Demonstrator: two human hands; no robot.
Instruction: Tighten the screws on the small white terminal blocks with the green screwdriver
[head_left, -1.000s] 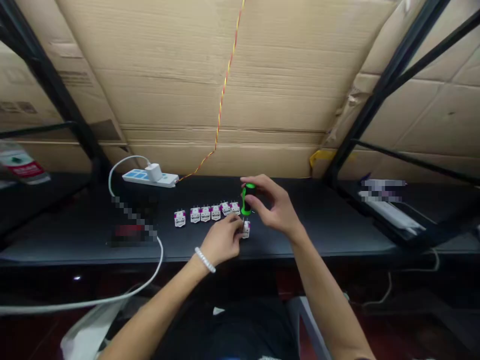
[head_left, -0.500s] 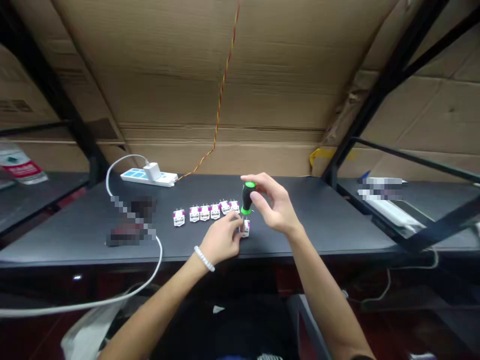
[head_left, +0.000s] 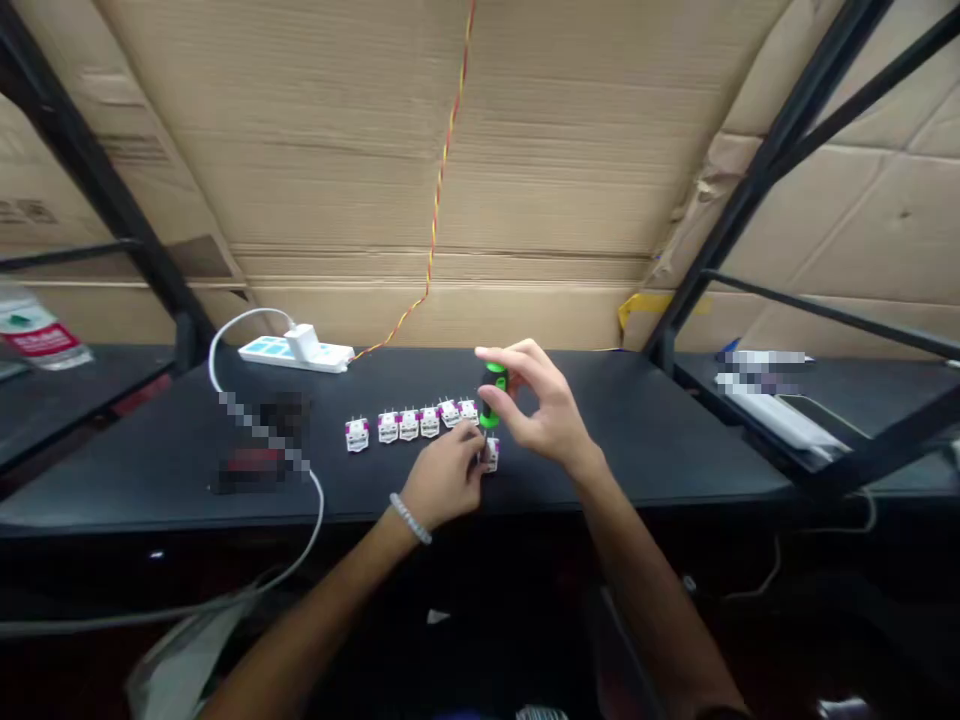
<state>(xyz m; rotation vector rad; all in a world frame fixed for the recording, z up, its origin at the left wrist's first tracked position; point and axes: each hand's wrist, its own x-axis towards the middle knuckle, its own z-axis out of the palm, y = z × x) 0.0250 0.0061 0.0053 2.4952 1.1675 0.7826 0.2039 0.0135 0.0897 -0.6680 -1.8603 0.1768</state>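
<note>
A short screwdriver with a black and green handle stands nearly upright, its shaft pointing down. My right hand is closed on that handle between thumb and fingers. Under the shaft sits a small white and purple part on the dark tabletop. My left hand, with a pale bead bracelet on the wrist, pinches this part from the left side. Its fingertips partly hide the part and the screwdriver's tip. Several similar white and purple parts with thin pins stand in a row just beyond my left hand.
A white power strip with a plugged-in charger lies at the back left. Its white cable loops over the table's front edge. A twisted red-yellow wire hangs before the cardboard wall. Black frame posts flank the tabletop.
My right thumb has moved left across the screwdriver handle, and the fingers have shifted round it. The handle has moved slightly left. My left hand and the part under it stay put.
</note>
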